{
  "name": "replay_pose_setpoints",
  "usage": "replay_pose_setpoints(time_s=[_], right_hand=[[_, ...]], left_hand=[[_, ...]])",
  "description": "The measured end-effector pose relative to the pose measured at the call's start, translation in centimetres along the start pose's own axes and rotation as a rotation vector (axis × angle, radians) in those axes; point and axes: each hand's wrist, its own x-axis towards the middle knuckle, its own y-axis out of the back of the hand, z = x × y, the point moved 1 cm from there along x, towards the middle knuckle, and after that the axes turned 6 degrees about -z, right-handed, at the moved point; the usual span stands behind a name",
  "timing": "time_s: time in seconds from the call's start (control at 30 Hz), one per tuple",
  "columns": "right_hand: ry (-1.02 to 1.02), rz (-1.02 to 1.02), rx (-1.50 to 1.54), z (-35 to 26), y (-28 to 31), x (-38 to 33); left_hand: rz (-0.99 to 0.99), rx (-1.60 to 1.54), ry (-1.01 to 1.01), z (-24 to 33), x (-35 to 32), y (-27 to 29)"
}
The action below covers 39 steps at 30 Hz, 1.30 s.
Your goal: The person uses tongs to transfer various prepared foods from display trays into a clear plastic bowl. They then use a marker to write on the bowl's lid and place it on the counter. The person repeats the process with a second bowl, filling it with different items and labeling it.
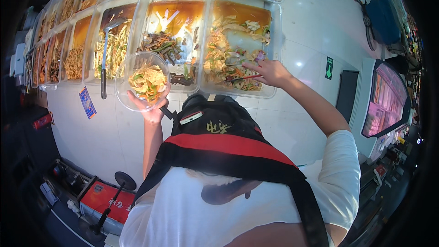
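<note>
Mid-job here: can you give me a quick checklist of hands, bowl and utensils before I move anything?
1. Left hand supporting the clear bowl: ok.
2. Food inside the bowl, none seen over its rim: ok.
3. Bowl level: cannot tell from this one view.
4. Right hand holding the chopsticks over the rightmost near tray: ok.
5. A piece pinched between the chopstick tips: cannot tell, they blend into the food.
6. Metal spoon fully inside its tray: not ok, its dark handle juts past the near edge.
</note>
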Motion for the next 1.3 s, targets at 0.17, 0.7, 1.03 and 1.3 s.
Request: replay_pose_setpoints(time_s=[0.17, 0.7, 1.03, 1.3], right_hand=[[-0.092, 0.244, 0.014, -2.6, -4.3, 0.7], [-0.213, 0.358, 0.227, -4.9, -3.5, -1.0], [-0.289, 0.539, 0.178, -2.6, 1.5, -5.5], [-0.328, 0.640, 0.237, -3.2, 6.4, -9.3]], left_hand=[[0.043, 0.044, -0.052, -0.6, -0.9, -0.1], [0.102, 0.126, -0.073, -1.4, 0.0, -0.3], [0.120, 0.207, -0.024, -1.4, 3.0, -1.0], [0.083, 0.320, 0.024, -1.2, 5.2, -0.9]])
